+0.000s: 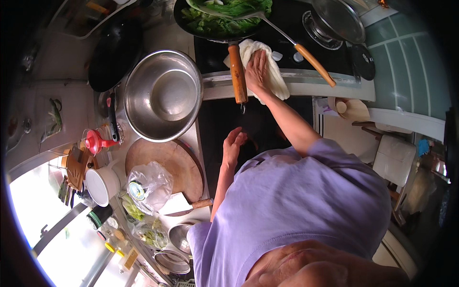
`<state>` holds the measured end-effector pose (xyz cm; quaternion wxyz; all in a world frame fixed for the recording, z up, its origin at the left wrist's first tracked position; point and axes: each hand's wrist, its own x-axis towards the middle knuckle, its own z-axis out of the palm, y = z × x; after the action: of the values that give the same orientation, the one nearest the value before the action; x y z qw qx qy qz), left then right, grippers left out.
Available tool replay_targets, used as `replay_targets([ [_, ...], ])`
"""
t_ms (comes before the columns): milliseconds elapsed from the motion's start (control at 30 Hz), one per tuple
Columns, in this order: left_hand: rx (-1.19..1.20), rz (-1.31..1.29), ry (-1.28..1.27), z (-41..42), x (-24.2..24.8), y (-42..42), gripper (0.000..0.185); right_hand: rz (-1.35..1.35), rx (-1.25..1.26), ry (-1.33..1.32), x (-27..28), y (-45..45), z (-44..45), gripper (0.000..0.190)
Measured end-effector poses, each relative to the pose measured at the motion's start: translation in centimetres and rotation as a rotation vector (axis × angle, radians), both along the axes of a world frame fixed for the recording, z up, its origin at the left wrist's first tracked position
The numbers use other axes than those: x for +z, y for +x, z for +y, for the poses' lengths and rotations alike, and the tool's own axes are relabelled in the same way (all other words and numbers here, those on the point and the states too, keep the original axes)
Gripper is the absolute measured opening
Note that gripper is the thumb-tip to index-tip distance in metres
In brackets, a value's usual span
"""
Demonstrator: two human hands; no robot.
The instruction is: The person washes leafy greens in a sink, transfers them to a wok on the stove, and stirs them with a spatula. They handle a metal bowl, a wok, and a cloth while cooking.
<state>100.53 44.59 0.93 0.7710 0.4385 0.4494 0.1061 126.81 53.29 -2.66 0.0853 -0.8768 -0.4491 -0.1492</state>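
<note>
My right hand [256,70] presses a white cloth [278,80] onto the front of the black glass stovetop [211,59], its thumb side partly hidden. Just left of the cloth is the wooden handle [237,75] of a wok [179,25]. Leafy greens [215,25] fill the wok. A metal spatula [278,30] rests among them, and its wooden handle [315,66] sticks out over the stove's front edge. My left hand [232,145] hangs in front of my body, loosely curled, with nothing in it. Two pale stove knobs [297,57] sit right of the cloth.
Left of the stove stands a large steel basin [163,95]. Beyond it lies a round wooden cutting board [183,165] with a plastic bag [154,190] and a cleaver [176,203]. A metal pan [339,19] sits at the stove's right; a white pot [102,184] stands by the window.
</note>
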Motion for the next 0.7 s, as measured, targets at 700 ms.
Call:
replay_targets([
  [700, -0.17, 0.019, 0.076, -1.7, -0.6, 2.1, 0.04, 0.184, 0.518, -0.024, 1.7, 0.4, -10.8, 0.041],
])
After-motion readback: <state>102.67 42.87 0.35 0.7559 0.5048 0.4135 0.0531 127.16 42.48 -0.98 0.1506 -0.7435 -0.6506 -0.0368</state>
